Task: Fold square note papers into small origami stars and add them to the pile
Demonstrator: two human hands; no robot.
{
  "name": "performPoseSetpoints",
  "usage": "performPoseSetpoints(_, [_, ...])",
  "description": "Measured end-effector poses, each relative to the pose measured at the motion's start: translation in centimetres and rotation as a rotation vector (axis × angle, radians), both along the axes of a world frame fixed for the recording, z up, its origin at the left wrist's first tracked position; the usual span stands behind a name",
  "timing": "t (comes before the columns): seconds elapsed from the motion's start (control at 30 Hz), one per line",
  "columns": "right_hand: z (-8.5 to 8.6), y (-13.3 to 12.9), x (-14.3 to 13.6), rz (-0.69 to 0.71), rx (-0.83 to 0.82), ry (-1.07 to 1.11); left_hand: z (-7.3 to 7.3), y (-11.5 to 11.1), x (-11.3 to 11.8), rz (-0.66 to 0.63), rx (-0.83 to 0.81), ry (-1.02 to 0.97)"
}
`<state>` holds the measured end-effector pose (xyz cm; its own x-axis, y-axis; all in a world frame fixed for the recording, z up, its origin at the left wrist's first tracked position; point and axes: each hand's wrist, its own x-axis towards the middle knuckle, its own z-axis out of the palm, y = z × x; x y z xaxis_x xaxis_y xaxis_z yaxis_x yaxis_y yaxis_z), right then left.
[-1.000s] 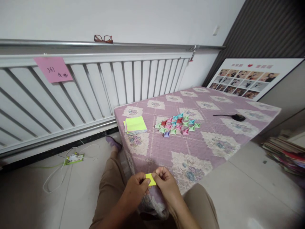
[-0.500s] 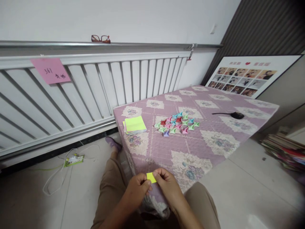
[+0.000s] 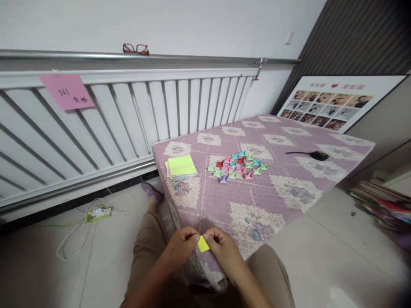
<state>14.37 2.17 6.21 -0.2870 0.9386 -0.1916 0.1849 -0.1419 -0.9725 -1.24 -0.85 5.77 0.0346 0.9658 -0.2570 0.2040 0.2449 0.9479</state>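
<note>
A small folded yellow paper square [image 3: 203,244] is held between my two hands, just above the near corner of the cloth-covered table. My left hand [image 3: 182,244] pinches its left edge with thumb and fingers. On the other side, my right hand [image 3: 221,245] grips the upper right edge. Farther up the table lies a stack of square paper sheets [image 3: 182,166], a yellow-green one on top. To its right stand several small folded paper pieces [image 3: 232,175] in green, pink, red, blue and purple, set out in slanting rows.
The floral tablecloth [image 3: 221,205] reaches toward the far wall. A black long-handled object [image 3: 319,155] lies on the right. A radiator [image 3: 180,102] runs behind, with glasses [image 3: 136,49] on the pipe above. A power strip [image 3: 99,213] with cables is on the floor at left.
The yellow paper has turned from lying roughly level to standing on a corner like a diamond. My left fingers have shifted up to its upper left side.
</note>
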Motion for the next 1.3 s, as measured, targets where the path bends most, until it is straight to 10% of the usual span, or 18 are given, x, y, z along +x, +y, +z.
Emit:
performPoseSetpoints(0.4, [-1.2,-1.1,-0.1,-0.046,-0.242,0.172,-0.5,-0.4,1.6,0.194,0.070,0.064])
performPoseSetpoints(0.8, [-1.3,-0.7,0.0,0.118,0.066,-0.076,-0.1,0.4,0.5,-0.011,0.010,-0.044])
performPoseSetpoints(1.1, [-1.7,-1.5,0.1,0.109,-0.099,0.024,-0.2,0.9,0.8,0.097,0.093,0.025])
performPoseSetpoints(1.3, [-1.5,-1.8,-0.6,0.009,0.195,-0.156,-1.3,1.0,1.6,0.216,0.019,-0.168])
